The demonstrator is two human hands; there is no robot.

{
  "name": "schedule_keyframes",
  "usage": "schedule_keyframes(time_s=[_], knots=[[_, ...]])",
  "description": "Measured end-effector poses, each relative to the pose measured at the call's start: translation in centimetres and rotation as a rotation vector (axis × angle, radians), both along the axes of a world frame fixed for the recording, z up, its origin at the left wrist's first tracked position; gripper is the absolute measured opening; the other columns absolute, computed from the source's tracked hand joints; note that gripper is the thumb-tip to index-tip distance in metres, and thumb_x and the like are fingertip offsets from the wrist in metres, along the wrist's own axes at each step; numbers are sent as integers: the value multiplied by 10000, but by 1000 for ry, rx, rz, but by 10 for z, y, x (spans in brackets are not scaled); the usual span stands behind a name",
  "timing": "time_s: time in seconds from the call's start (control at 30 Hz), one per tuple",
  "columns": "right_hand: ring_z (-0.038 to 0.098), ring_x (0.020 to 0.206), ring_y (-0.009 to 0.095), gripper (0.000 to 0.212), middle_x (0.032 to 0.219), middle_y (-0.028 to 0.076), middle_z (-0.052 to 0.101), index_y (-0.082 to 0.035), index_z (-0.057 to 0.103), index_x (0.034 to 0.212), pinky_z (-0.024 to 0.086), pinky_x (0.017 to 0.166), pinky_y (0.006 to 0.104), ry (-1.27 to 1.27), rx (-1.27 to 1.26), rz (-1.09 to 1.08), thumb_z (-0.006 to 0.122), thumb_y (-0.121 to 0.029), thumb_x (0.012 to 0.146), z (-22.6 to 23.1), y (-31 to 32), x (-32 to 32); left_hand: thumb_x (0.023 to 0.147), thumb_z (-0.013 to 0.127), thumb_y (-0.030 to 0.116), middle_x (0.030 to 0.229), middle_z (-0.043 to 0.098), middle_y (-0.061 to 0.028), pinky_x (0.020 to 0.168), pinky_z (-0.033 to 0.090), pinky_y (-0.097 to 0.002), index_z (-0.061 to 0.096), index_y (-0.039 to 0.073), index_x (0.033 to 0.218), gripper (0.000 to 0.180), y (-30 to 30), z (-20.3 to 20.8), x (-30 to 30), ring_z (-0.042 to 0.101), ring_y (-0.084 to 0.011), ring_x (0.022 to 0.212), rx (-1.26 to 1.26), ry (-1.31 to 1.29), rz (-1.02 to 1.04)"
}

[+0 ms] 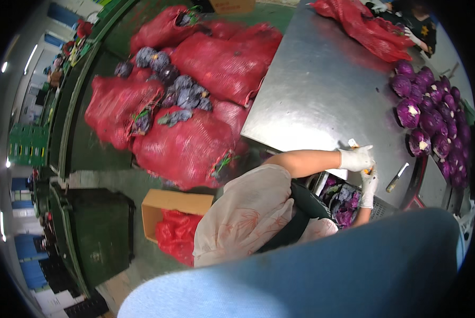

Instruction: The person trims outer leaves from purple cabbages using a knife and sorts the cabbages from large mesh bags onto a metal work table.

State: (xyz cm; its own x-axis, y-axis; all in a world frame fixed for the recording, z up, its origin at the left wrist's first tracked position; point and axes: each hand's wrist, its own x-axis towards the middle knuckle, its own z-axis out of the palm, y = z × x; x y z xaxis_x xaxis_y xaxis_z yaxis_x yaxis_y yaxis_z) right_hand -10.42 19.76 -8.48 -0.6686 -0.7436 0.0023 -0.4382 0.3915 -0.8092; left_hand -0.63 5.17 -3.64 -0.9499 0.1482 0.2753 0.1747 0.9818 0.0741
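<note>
My left hand (356, 158), in a white glove, is closed at the near edge of the metal table (301, 90). Right below it, my right hand (369, 186), gloved too, has its fingers bent up against the left. A small white and orange piece (352, 143) shows beside the left hand, and a bit of orange peeks out between the two; I cannot make out what they are. A knife (397, 177) with a yellowish handle lies on the table to the right of my hands. Beneath my hands stands a dark crate (380, 209) with purple cabbage leaves (344, 204).
Trimmed purple cabbages (431, 114) are piled at the right. Across the table a person (420, 29) with white gloves is at a red mesh sack (362, 26). Full red sacks (221, 63), a cardboard box (176, 200) and a green bin (99, 233) stand left. Blue fabric (301, 270) covers the lower edge.
</note>
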Motion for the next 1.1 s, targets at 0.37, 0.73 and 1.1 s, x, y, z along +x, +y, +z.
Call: schedule_keyframes(time_s=[0.37,0.73,1.1], knots=[[630,840,365,507,913,175,654,-63,628,1047,510,739,457,557,438,-482,719,-460,745,-66,36,-104,798,616,200,1307,478,-165,1035,377,-403,468,48,1295,540,-63,-18,237,446,-330,1228,392,88,749],[523,1140,251,349,1183,141,595,-21,577,1194,400,996,388,294,-108,48,571,-128,862,6,-185,123,755,712,148,1027,650,-174,893,479,-345,642,-9,1063,353,-142,-38,570,627,-276,970,765,693,1782],[541,762,81,341,858,-25,598,-68,614,1144,465,702,255,-810,680,868,644,-261,865,-104,-501,503,552,834,511,1074,640,-274,896,485,-362,657,-106,1004,786,-416,-122,672,631,-308,1051,1229,179,2239]])
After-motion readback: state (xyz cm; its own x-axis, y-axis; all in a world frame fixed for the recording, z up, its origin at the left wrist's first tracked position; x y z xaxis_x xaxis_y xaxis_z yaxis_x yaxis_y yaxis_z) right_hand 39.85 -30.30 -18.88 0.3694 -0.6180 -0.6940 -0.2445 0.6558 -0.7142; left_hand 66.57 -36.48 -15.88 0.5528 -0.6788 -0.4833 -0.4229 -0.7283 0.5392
